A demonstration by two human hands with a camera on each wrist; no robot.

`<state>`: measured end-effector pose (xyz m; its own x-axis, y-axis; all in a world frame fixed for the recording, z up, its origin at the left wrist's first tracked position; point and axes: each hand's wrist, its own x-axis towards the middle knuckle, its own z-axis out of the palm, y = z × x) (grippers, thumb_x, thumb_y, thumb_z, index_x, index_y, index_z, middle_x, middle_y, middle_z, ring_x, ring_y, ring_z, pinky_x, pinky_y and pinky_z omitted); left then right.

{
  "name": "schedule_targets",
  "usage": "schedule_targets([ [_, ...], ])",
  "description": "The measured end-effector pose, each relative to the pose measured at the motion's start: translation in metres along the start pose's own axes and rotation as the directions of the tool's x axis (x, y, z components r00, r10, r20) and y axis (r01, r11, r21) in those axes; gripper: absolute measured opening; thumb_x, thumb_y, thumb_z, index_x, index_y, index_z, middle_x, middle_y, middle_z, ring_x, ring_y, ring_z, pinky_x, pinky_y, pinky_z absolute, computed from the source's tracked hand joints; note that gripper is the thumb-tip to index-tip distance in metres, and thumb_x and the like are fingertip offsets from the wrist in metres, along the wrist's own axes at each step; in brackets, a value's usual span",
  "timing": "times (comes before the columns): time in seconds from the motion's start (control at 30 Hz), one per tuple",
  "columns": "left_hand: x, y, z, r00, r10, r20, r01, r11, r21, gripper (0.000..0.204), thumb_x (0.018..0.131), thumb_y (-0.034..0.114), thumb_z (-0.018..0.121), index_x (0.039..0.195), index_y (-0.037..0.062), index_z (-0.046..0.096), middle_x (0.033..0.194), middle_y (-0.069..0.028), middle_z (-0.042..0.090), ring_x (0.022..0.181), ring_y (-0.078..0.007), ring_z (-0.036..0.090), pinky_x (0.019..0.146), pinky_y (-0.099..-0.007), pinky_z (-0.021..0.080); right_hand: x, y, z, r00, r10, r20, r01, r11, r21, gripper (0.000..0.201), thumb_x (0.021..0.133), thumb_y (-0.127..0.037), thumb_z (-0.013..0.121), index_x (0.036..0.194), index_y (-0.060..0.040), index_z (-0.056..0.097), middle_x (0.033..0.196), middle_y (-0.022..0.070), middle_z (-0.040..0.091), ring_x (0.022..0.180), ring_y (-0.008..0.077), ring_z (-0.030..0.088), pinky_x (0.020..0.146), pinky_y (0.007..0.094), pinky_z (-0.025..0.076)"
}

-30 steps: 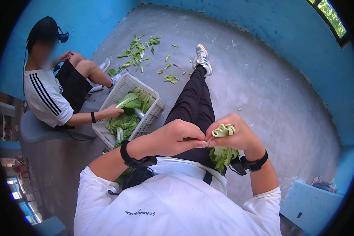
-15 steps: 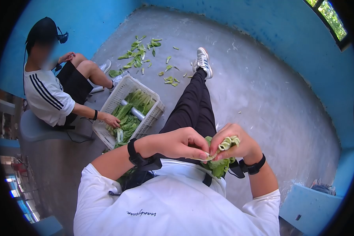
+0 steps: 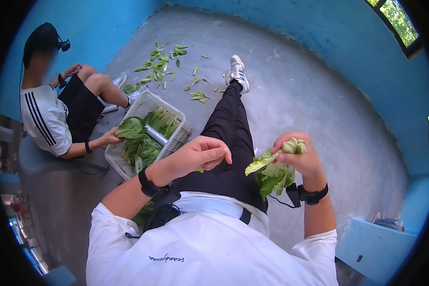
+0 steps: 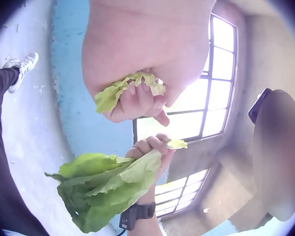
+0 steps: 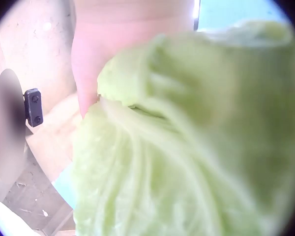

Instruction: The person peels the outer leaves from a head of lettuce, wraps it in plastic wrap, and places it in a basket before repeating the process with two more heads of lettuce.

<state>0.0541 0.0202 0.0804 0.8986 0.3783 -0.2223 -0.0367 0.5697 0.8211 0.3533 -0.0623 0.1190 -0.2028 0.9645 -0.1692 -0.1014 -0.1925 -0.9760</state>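
The left hand (image 3: 191, 156) is curled round a small pale green leaf piece; in the left wrist view the piece (image 4: 108, 97) sticks out beneath the curled fingers. Apart from it, on the right in the head view, the right hand (image 3: 304, 157) grips a bunch of leafy greens (image 3: 274, 180) by the pale stem end, with the leaves hanging down and one yellowish leaf pointing left. Close up, the greens (image 5: 187, 147) fill most of the right wrist view and hide the right fingers.
A white crate (image 3: 178, 136) of greens with a clear roll stands left of the legs. Beside it a seated person (image 3: 45, 112) touches a leaf at the crate. Loose leaves (image 3: 157, 64) lie on the floor; a blue box (image 3: 376, 243) is at the lower right.
The two hands, together at the stem before, have moved apart, left hand leftward and right hand rightward with the bunch. The seated person's hand has drawn back to the crate's left edge.
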Motion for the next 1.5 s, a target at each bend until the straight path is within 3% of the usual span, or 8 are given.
schedule_targets([
  [0.1, -0.004, -0.001, -0.001, 0.999, -0.02, -0.03, 0.019, 1.0, -0.011, 0.032, 0.107, 0.029, 0.053, 0.101, 0.0002, 0.067, 0.066, 0.0036, 0.045, 0.059, -0.0055, 0.039, 0.054, -0.0224, 0.031, 0.004, 0.003, -0.006, 0.998, 0.067, 0.023, -0.063, 0.988, -0.14, 0.018, 0.082, -0.001, 0.078, 0.099, 0.0019, 0.072, 0.083, 0.0028, 0.07, 0.076, 0.0094, 0.067, 0.071, 0.0237, 0.052],
  [0.2, -0.006, -0.006, -0.006, 0.998, -0.02, -0.066, 0.019, 1.0, -0.024, 0.03, 0.106, 0.026, 0.053, 0.108, -0.0015, 0.066, 0.069, 0.0013, 0.048, 0.062, -0.0066, 0.041, 0.056, -0.0229, 0.033, 0.016, 0.01, -0.032, 0.874, -0.003, -0.486, -0.196, 0.912, -0.359, 0.036, 0.083, -0.005, 0.08, 0.117, 0.0015, 0.071, 0.081, -0.0004, 0.068, 0.073, 0.0066, 0.063, 0.069, 0.022, 0.05],
  [0.53, 0.002, -0.019, -0.014, 0.999, 0.014, -0.04, -0.022, 0.98, -0.2, 0.039, 0.105, 0.017, 0.051, 0.14, -0.0004, 0.054, 0.094, -0.0011, 0.06, 0.083, -0.0062, 0.053, 0.074, -0.0217, 0.044, 0.011, 0.03, -0.076, 0.659, -0.36, -0.661, -0.27, 0.707, -0.654, 0.044, 0.085, -0.01, 0.078, 0.126, 0.0024, 0.067, 0.078, 0.0001, 0.066, 0.068, 0.005, 0.055, 0.065, 0.0237, 0.047],
  [0.73, 0.003, -0.021, -0.002, 0.981, 0.134, -0.137, -0.155, 0.976, -0.154, 0.042, 0.102, 0.014, 0.06, 0.141, 0.0065, 0.046, 0.114, -0.0121, 0.066, 0.097, -0.0129, 0.06, 0.085, -0.0267, 0.048, 0.002, 0.024, -0.057, 0.739, -0.145, -0.657, -0.178, 0.899, -0.399, 0.019, 0.091, -0.018, 0.073, 0.089, 0.0005, 0.07, 0.074, 0.0019, 0.068, 0.064, 0.0086, 0.058, 0.062, 0.0265, 0.048],
  [0.93, 0.004, -0.024, -0.002, 0.969, 0.121, -0.216, -0.153, 0.979, -0.136, 0.026, 0.098, 0.01, 0.067, 0.12, 0.0068, 0.053, 0.12, -0.0189, 0.068, 0.102, -0.0176, 0.068, 0.092, -0.0322, 0.053, 0.001, 0.027, -0.019, 0.838, -0.106, -0.534, 0.016, 0.985, -0.171, 0.016, 0.096, -0.019, 0.069, 0.096, -0.0031, 0.068, 0.091, 0.0032, 0.069, 0.081, 0.0076, 0.06, 0.073, 0.0238, 0.048],
  [1.03, 0.005, -0.028, -0.001, 0.952, 0.136, -0.274, -0.17, 0.98, -0.106, 0.02, 0.095, 0.006, 0.07, 0.112, 0.0046, 0.058, 0.114, -0.0179, 0.071, 0.097, -0.0179, 0.07, 0.089, -0.0326, 0.056, 0.002, 0.029, 0.002, 0.928, 0.021, -0.371, 0.065, 0.974, 0.217, 0.014, 0.099, -0.019, 0.064, 0.102, -0.0051, 0.066, 0.103, 0.0042, 0.068, 0.09, 0.0083, 0.058, 0.078, 0.0248, 0.048],
  [1.17, -0.004, -0.018, 0.015, 0.931, 0.182, -0.317, -0.221, 0.971, -0.092, 0.014, 0.092, 0.004, 0.073, 0.104, 0.0011, 0.067, 0.107, -0.0116, 0.074, 0.094, -0.0132, 0.071, 0.085, -0.0262, 0.056, 0.011, 0.035, 0.023, 0.968, 0.021, -0.25, 0.077, 0.925, 0.372, 0.017, 0.102, -0.022, 0.062, 0.095, -0.0067, 0.062, 0.095, 0.0017, 0.063, 0.091, 0.0115, 0.058, 0.083, 0.0281, 0.05],
  [1.5, -0.006, -0.015, 0.026, 0.9, 0.242, -0.362, -0.267, 0.964, -0.02, 0.018, 0.088, 0.0, 0.077, 0.105, 0.0001, 0.072, 0.101, -0.0071, 0.075, 0.093, -0.0109, 0.07, 0.086, -0.0248, 0.056, 0.025, 0.047, 0.078, 0.991, -0.028, -0.129, 0.076, 0.919, 0.387, 0.011, 0.097, -0.012, 0.066, 0.105, -0.0038, 0.063, 0.089, 0.0009, 0.065, 0.089, 0.0109, 0.065, 0.083, 0.0282, 0.053],
])
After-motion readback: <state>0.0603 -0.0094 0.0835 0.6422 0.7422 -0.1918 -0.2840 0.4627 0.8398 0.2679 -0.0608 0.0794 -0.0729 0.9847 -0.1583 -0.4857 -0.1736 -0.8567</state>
